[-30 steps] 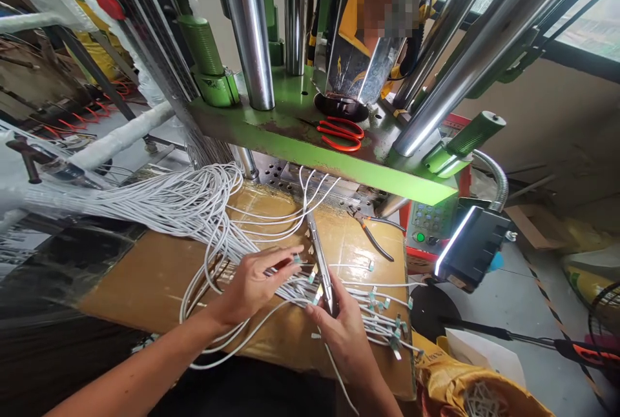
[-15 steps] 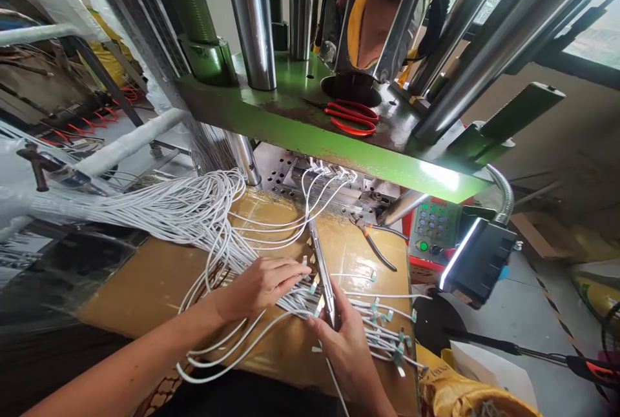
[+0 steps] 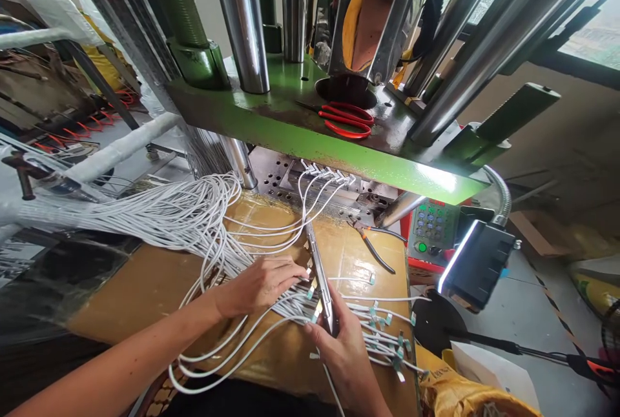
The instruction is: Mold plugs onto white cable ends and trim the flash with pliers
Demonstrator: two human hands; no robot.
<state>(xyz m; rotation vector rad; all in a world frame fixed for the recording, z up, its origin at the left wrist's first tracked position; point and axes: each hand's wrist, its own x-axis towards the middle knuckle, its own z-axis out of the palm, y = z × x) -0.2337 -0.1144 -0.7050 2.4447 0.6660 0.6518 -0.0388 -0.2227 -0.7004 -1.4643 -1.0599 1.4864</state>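
Observation:
My right hand (image 3: 345,343) grips the lower end of a long, narrow metal bar (image 3: 320,273), thumb on its left side and fingers on its right. Beside the bar's left edge, my left hand (image 3: 266,284) has its fingertips pinched together on a small cable end (image 3: 309,270). Other cable ends with metal and pale green tips lie along that same edge. Beneath both hands runs a bundle of white cables (image 3: 290,306), with several loose tagged ends (image 3: 375,317) fanned out to the right.
A brown-covered work surface (image 3: 159,281) carries the cables and orange-black cutters (image 3: 371,246). Beyond it, several white cables enter a metal mould (image 3: 324,179) under a green press plate (image 3: 310,136). Red-handled scissors (image 3: 346,120) lie on that plate. A lit lamp (image 3: 477,265) and control panel (image 3: 431,230) stand right.
My left fingers, stretched out before, have bent and closed at the bar's left edge. The right hand keeps its hold on the metal bar. The whole view has shifted slightly.

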